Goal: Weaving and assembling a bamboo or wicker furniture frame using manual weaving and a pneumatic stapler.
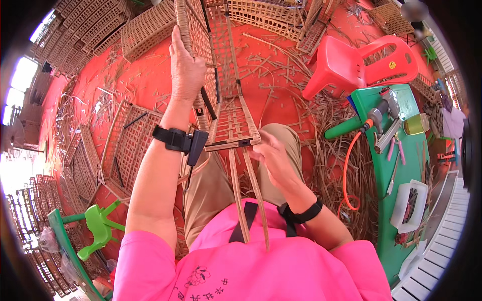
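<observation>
A half-woven wicker basket (232,119) with dark frame bars stands on end between my knees, its tall lattice side rising at the left. My left hand (187,72) is on the outer edge of that side, fingers stretched up along the weave and palm pressed to it. At the near right corner, the fingers of my right hand (275,159) close around the basket's edge; their tips are partly hidden. Two long loose rattan strips (254,193) hang from the near edge over my lap onto my pink shirt.
Cut strips litter the red floor (150,80). A red plastic chair (346,65) stands ahead right, beside a green table (396,200) bearing a power drill (376,115), pliers (396,148) and a white tray (401,200). More lattice panels (130,145) and a green stool (98,228) are left.
</observation>
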Motion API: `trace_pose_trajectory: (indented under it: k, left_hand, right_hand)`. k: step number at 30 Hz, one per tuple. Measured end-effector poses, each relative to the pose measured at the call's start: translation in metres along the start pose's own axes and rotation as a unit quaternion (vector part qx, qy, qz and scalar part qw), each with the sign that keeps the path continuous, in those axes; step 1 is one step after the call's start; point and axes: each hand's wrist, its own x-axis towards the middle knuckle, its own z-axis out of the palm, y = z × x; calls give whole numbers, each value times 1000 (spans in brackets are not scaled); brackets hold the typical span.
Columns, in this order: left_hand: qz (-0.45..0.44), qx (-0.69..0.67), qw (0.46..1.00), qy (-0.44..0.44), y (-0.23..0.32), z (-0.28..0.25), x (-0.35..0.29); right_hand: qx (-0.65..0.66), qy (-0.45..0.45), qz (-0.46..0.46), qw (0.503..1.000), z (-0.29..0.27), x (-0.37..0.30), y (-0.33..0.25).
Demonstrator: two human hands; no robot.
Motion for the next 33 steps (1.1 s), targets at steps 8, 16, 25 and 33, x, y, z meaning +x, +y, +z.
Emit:
trace_pose_trajectory:
  k: [8, 16, 25, 33]
  left_hand:
    - [13, -20, 999, 41, 18, -5, -62]
    - [24, -16, 997, 70, 17, -5, -95]
    - [139, -173, 971, 87, 10, 29, -99]
    - [-14, -38, 999, 34, 43, -16, -128]
  right_hand:
    - [114, 65, 137, 982, 14, -21, 0]
    - [27, 126, 118, 985, 17, -19, 44]
    - [-216, 108, -189, 952, -67, -2, 167]
    - [-430, 74, 46, 899, 4, -76, 22]
